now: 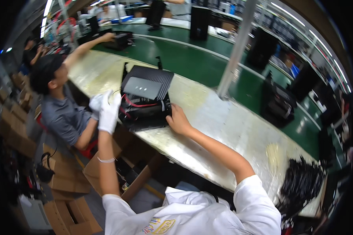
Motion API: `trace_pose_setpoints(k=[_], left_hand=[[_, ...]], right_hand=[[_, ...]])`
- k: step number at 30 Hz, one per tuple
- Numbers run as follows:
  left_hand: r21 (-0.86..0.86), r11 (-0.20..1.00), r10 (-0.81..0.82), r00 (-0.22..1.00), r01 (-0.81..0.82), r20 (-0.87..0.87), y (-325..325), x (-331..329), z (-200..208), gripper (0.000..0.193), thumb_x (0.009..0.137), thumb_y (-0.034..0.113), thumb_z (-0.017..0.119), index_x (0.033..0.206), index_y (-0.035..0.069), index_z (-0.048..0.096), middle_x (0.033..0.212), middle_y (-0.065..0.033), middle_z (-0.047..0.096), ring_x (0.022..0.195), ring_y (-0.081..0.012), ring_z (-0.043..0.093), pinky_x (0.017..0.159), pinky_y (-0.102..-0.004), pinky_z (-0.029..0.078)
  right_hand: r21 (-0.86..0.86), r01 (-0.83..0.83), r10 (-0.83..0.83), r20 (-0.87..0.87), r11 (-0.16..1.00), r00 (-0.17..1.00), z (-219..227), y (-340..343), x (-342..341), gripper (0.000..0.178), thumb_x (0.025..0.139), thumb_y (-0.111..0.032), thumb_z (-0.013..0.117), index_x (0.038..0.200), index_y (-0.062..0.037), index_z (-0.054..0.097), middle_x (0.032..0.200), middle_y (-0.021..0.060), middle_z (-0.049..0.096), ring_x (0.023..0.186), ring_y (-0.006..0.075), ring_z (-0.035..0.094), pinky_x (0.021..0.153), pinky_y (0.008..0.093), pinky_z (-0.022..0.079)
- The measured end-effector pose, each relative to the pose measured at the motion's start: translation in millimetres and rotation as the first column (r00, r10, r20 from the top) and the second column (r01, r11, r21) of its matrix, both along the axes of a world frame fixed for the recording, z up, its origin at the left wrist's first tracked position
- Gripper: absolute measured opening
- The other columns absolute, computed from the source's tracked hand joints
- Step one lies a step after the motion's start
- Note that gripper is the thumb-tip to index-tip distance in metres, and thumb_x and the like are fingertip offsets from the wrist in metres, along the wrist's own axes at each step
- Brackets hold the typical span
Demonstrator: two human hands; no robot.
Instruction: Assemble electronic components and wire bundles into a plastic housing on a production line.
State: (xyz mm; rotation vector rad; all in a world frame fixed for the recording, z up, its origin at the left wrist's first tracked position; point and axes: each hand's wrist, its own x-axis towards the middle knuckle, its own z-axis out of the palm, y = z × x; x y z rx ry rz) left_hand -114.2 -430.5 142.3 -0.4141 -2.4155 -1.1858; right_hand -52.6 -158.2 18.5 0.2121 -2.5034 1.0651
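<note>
A black ribbed plastic housing with a smooth grey panel stands at the bench's near edge, a red wire running across it. My right hand, bare, is closed on the housing's lower right edge. On the opposite side, my left hand wears a white glove. Its fingers are drawn in beside the housing's left edge, near a thin wire, and what they hold is hidden by blur. Touching or just left of it is a co-worker's white-gloved hand.
A co-worker sits close on the left, one arm stretched toward another black unit. A metal post rises from the bench's far edge. Black units stand on the green conveyor. Black strips are heaped at right; cardboard boxes sit below.
</note>
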Motion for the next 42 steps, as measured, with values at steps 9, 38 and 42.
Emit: trace_pose_setpoints(k=[9,38,42], left_hand=[[0.29,0.828,-0.56,0.695,0.48,0.451,139.5,87.2,-28.9,0.07,0.075,0.03,0.082,0.128,-0.007,0.055,0.15,-0.0232,0.038,0.138,-0.031,0.037,0.112,-0.0405,0.033],[0.275,0.493,-0.86,0.412,0.826,0.302,400.7,111.2,-10.1,0.065,0.082,0.046,0.073,0.126,-0.001,0.061,0.15,-0.0146,0.041,0.147,-0.0335,0.022,0.116,-0.0393,0.026],[0.189,0.174,-0.945,0.218,0.966,-0.244,324.9,170.9,35.7,0.041,0.069,0.017,0.078,0.106,0.003,0.066,0.134,-0.0187,0.055,0.136,-0.0385,0.041,0.11,-0.0446,0.035]], right_hand=[[-0.156,0.103,-0.065,0.233,0.982,0.97,23.1,81.8,284.0,0.069,0.081,-0.006,0.058,0.141,0.0098,0.029,0.132,0.0322,0.042,0.125,0.0466,0.043,0.108,0.0433,0.034],[-0.796,0.291,-0.371,0.09,0.531,0.924,79.3,229.7,324.9,0.041,0.098,-0.017,0.055,0.132,0.0041,0.048,0.124,0.0091,0.06,0.111,0.0168,0.058,0.101,0.0318,0.043],[-0.436,0.331,-0.452,-0.211,0.837,0.867,113.0,200.3,360.6,0.046,0.08,-0.007,0.071,0.124,0.0025,0.059,0.139,0.0191,0.048,0.123,0.0268,0.052,0.107,0.0386,0.038]])
